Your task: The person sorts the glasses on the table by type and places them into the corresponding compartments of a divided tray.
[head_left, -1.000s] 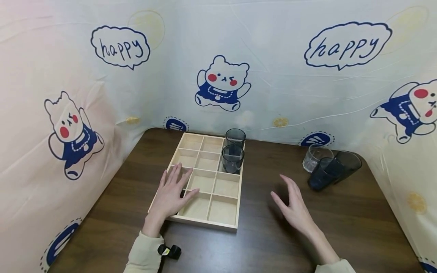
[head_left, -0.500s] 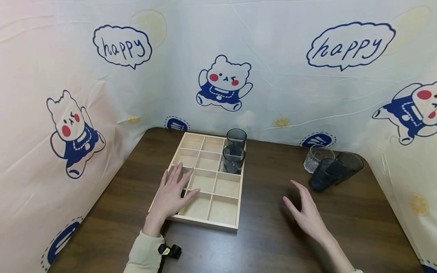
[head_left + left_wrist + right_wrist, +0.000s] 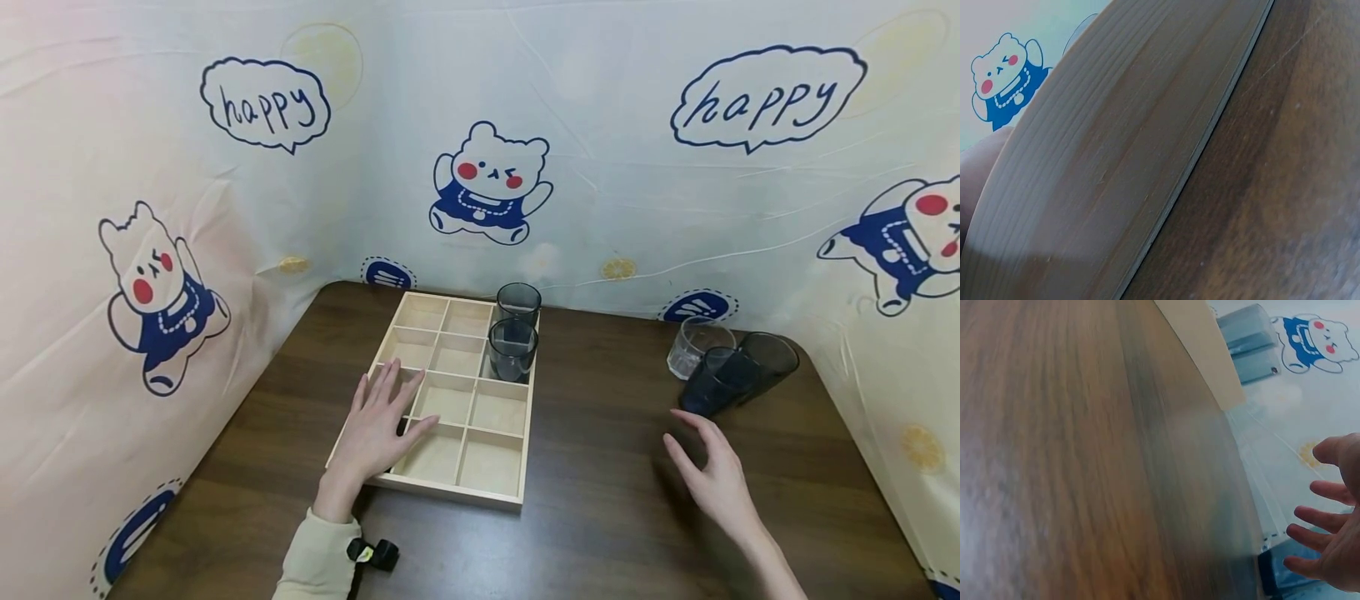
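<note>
My left hand (image 3: 377, 429) rests with spread fingers on the left side of a light wooden compartment box (image 3: 491, 495). In the left wrist view the box's outer wall (image 3: 1110, 150) fills much of the frame. Two dark tinted glasses stand in the box's right column: a rear glass (image 3: 517, 298) and a nearer glass (image 3: 513, 354). My right hand (image 3: 716, 479) holds nothing, its fingers apart and relaxed, just short of a small dark glass (image 3: 708, 387). Behind that are a taller dark glass (image 3: 772, 358) and a clear glass (image 3: 686, 348).
The dark wooden table (image 3: 600, 450) carries everything. A patterned cloth (image 3: 615, 167) with cartoon bears surrounds its back and sides. A small black object (image 3: 373, 552) sits at my left wrist, near the box's front edge.
My right hand has moved to the right across the table, closer to the glasses at the right. The left hand and the box have stayed in place.
</note>
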`<state>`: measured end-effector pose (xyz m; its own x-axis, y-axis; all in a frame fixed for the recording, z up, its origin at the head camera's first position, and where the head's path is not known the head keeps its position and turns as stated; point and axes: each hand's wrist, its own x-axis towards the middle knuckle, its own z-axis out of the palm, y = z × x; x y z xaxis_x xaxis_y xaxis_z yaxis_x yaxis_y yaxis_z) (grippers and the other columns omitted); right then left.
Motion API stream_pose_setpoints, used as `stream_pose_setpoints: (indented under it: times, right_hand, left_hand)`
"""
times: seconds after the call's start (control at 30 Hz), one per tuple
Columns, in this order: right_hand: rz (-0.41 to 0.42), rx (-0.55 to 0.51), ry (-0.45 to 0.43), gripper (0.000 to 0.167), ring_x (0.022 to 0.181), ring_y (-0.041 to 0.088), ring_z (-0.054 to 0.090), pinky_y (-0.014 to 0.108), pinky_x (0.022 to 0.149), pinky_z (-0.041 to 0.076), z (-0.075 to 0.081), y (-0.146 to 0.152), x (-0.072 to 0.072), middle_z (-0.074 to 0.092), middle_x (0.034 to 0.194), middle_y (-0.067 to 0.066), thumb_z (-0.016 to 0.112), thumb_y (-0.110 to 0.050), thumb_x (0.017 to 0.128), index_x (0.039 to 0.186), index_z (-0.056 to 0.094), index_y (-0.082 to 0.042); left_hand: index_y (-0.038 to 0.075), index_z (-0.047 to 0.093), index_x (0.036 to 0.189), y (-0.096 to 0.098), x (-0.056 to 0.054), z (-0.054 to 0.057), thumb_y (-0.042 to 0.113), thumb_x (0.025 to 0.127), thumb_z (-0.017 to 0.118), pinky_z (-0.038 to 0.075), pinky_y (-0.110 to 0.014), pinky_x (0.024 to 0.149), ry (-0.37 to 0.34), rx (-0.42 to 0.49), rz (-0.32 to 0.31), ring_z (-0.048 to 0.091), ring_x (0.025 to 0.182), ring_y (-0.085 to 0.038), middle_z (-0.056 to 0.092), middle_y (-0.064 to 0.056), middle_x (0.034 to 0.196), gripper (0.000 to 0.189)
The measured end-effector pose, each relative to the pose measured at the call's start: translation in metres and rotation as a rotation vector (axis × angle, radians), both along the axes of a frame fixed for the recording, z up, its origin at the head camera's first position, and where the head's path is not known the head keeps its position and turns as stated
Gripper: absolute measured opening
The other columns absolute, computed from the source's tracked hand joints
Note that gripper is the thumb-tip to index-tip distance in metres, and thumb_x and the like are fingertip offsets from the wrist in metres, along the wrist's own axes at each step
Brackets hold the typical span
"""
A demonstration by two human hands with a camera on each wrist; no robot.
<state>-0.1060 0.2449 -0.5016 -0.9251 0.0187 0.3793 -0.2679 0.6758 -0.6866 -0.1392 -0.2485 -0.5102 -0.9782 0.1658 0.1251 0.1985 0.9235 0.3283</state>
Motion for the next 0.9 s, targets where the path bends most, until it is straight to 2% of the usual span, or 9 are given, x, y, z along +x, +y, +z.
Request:
stream_pose_setpoints:
  times: [0.1,0.17,0.37,0.5,0.77,0.83,0.9]
  right_hand:
    - [-0.011,-0.011,0.011,0.035,0.122,-0.029,0.040,-0.009,0.102,0.024,-0.001,0.005,0.002,0.072,0.132,0.025,0.075,-0.001,0.100,0.134,0.071,0.001]
    - [-0.028,-0.011,0.005,0.033,0.121,-0.033,0.036,-0.009,0.101,0.024,-0.001,0.010,0.003,0.073,0.131,0.026,0.075,-0.001,0.100,0.133,0.072,0.001]
    - [-0.124,-0.022,-0.034,0.028,0.113,-0.035,0.040,-0.008,0.096,0.031,-0.001,0.020,0.005,0.076,0.127,0.022,0.075,-0.004,0.101,0.129,0.075,0.000]
    - [-0.204,-0.043,-0.071,0.026,0.107,-0.035,0.044,-0.006,0.093,0.036,0.002,0.026,0.006,0.079,0.117,-0.002,0.077,-0.006,0.100,0.126,0.077,-0.002]
    - [-0.284,-0.066,-0.118,0.025,0.098,-0.037,0.047,-0.004,0.089,0.039,0.001,0.036,0.005,0.074,0.107,-0.026,0.081,-0.009,0.098,0.123,0.079,-0.004]
    - [-0.301,-0.064,-0.124,0.025,0.097,-0.037,0.047,-0.004,0.089,0.039,0.000,0.039,0.006,0.078,0.108,-0.020,0.081,-0.009,0.098,0.123,0.079,-0.004]
    - [-0.323,-0.056,-0.130,0.026,0.098,-0.035,0.046,-0.003,0.089,0.038,0.000,0.041,0.007,0.083,0.115,-0.001,0.080,-0.010,0.098,0.124,0.078,-0.002]
  left_hand:
    - [0.022,0.041,0.171,0.000,0.000,0.000,0.064,0.103,0.063,0.010,-0.070,0.139,0.004,0.000,0.001,0.017,0.172,-0.045,0.021,-0.023,0.183,0.084]
    - [0.021,0.041,0.171,0.000,0.000,0.000,0.064,0.102,0.063,0.009,-0.070,0.139,0.004,0.004,0.000,0.017,0.172,-0.045,0.021,-0.023,0.183,0.084]
    - [0.023,0.040,0.172,0.000,-0.001,-0.001,0.064,0.102,0.063,0.008,-0.070,0.139,-0.001,0.008,0.000,0.015,0.173,-0.043,0.021,-0.023,0.183,0.084]
    - [0.022,0.041,0.172,-0.001,-0.001,-0.002,0.065,0.102,0.063,0.008,-0.070,0.139,0.001,0.004,0.000,0.016,0.172,-0.044,0.021,-0.023,0.183,0.084]
    - [0.022,0.043,0.171,-0.001,-0.001,-0.001,0.064,0.102,0.064,0.010,-0.070,0.138,0.011,0.002,-0.001,0.017,0.172,-0.044,0.022,-0.023,0.183,0.084]
    - [0.021,0.043,0.171,-0.001,-0.001,-0.001,0.064,0.102,0.064,0.010,-0.071,0.138,0.007,0.003,-0.002,0.017,0.172,-0.044,0.021,-0.023,0.183,0.084]
    - [0.021,0.042,0.171,-0.001,-0.002,-0.001,0.064,0.102,0.064,0.010,-0.071,0.138,0.005,0.003,-0.004,0.017,0.172,-0.044,0.020,-0.023,0.183,0.084]
